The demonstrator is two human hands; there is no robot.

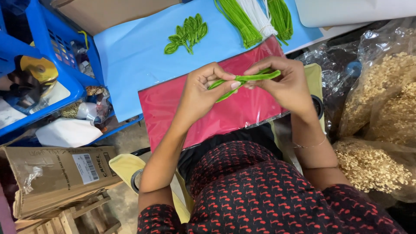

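Left hand: I pinch the near end of a green pipe cleaner, fingers closed on it.
Right hand: I grip its far end, fingers curled tight.
Pipe cleaner: held between both hands, above the red sheet.
Far left: finished green leaf sprig on blue sheet.
Far centre: green and white bundles.
Right: clear bags of tan flakes.
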